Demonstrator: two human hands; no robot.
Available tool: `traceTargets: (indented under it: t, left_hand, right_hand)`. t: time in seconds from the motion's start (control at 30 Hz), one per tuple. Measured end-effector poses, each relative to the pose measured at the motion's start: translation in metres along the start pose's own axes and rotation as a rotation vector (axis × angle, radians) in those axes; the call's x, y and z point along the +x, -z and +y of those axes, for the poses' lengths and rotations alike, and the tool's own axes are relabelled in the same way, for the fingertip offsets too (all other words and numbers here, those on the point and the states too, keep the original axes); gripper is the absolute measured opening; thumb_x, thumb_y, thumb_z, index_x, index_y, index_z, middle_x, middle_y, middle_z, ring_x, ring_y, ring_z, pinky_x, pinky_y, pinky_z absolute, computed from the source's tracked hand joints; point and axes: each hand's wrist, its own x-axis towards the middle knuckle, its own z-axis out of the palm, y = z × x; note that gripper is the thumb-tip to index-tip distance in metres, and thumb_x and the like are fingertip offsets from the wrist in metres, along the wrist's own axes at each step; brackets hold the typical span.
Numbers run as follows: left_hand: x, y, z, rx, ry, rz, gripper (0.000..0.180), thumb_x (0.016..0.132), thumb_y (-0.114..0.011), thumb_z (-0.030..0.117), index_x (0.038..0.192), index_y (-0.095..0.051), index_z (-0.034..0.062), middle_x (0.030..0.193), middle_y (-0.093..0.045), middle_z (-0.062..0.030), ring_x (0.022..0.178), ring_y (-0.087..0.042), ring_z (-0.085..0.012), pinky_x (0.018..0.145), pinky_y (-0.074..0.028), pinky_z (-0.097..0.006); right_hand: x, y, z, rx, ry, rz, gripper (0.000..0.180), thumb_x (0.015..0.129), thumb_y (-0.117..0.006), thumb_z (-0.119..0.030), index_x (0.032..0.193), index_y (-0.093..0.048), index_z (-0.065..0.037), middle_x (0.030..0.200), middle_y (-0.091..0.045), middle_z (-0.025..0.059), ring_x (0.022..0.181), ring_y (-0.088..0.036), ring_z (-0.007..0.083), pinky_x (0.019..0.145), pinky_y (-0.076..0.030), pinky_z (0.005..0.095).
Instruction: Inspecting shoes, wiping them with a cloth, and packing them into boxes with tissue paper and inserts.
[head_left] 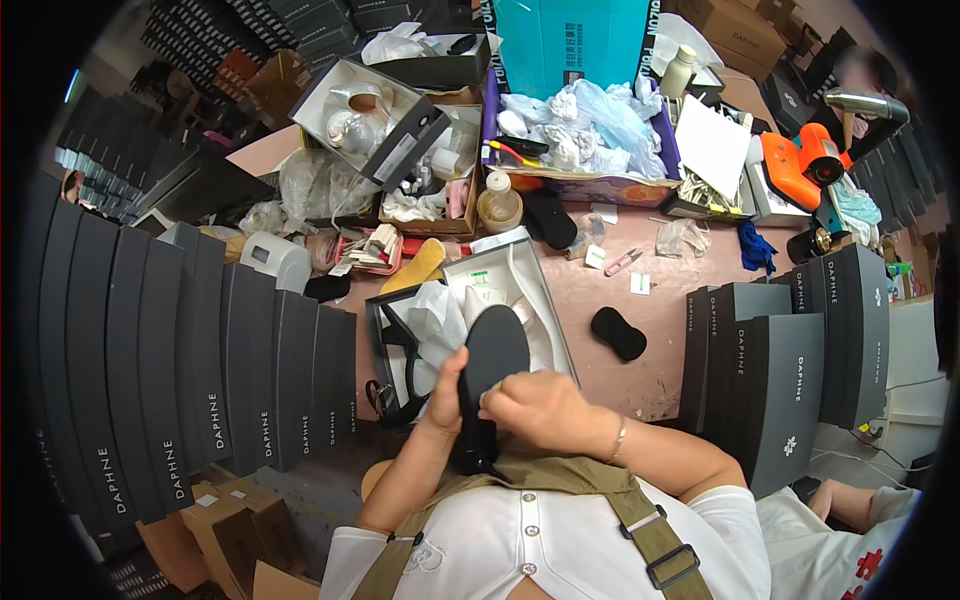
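Far left: dark grey flat boxes [180, 350] are standing on edge in a long row, each carrying pale lettering near its lower end. Just right of them, an open shoe box [520, 270] is lying on the pink tabletop [640, 310], with white tissue paper [435, 315] crumpled inside and a strappy black shoe [395, 385] resting in its near-left part. I am holding a black shoe [490, 375] sole-up over the near edge of that box: my left hand [447, 390] is wrapping the heel end, my right hand [530, 405] is closing over the sole's right side, possibly pressing something small against it; cannot tell. Judging so: one shoe is boxed, this one is being handled, not yet packed. Farther right, more dark grey boxes [790, 370] are standing upright. Far centre, a teal carton [570, 40] is towering behind a tray of blue-white rags [590, 125].
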Motion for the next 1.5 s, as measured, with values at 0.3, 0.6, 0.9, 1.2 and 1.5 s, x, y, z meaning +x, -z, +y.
traceTargets:
  t: [0.3, 0.6, 0.9, 1.2, 1.5]
  left_hand:
    - [-0.012, -0.014, -0.013, 0.034, 0.108, 0.298, 0.074, 0.09, -0.023, 0.066, 0.119, -0.048, 0.0016, 0.105, -0.059, -0.0159, 0.077, -0.065, -0.0249, 0.054, -0.051, -0.028]
    - [-0.004, 0.043, -0.027, 0.134, -0.017, -0.244, 0.061, 0.096, -0.024, 0.055, 0.129, -0.038, 0.0058, 0.111, -0.057, -0.0098, 0.094, -0.059, -0.0188, 0.078, -0.05, -0.035]
    - [-0.003, 0.017, -0.017, 0.066, 0.153, 0.029, 0.075, 0.091, -0.023, 0.063, 0.111, -0.052, -0.0028, 0.075, -0.062, -0.0153, 0.063, -0.062, -0.0214, 0.055, -0.052, -0.027]
    - [0.014, 0.019, 0.013, -0.059, 0.04, -0.031, 0.076, 0.088, -0.031, 0.064, 0.122, -0.047, -0.0024, 0.086, -0.062, -0.0151, 0.066, -0.063, -0.023, 0.053, -0.051, -0.028]
    - [0.038, 0.016, 0.035, -0.246, 0.015, -0.105, 0.088, 0.085, -0.036, 0.066, 0.138, -0.027, -0.0037, 0.128, -0.047, -0.0218, 0.063, -0.061, -0.0272, 0.046, -0.049, -0.03]
  right_hand:
    - [0.007, -0.025, 0.002, 0.0, -0.034, -0.082, 0.023, 0.082, -0.062, -0.028, 0.076, -0.049, -0.009, 0.069, -0.057, 0.0082, 0.06, -0.06, 0.0278, 0.05, -0.046, 0.0394]
    - [0.037, -0.05, 0.032, -0.142, -0.018, -0.031, 0.024, 0.081, -0.059, -0.019, 0.089, -0.056, 0.003, 0.056, -0.052, 0.0044, 0.048, -0.058, 0.0176, 0.043, -0.045, 0.0323]
    - [0.05, -0.052, 0.081, -0.167, -0.255, 0.016, 0.019, 0.087, -0.056, -0.022, 0.076, -0.052, -0.006, 0.064, -0.056, 0.0103, 0.054, -0.058, 0.0305, 0.049, -0.046, 0.04]
    - [0.066, -0.032, 0.182, 1.066, -0.94, 0.375, 0.023, 0.088, -0.063, -0.023, 0.102, -0.055, -0.007, 0.085, -0.057, 0.0011, 0.071, -0.054, 0.0088, 0.06, -0.045, 0.0235]
    - [0.142, -0.042, 0.239, -0.23, -0.264, 0.208, 0.036, 0.073, -0.072, -0.017, 0.107, -0.062, -0.011, 0.101, -0.055, 0.013, 0.09, -0.057, 0.0313, 0.077, -0.047, 0.039]
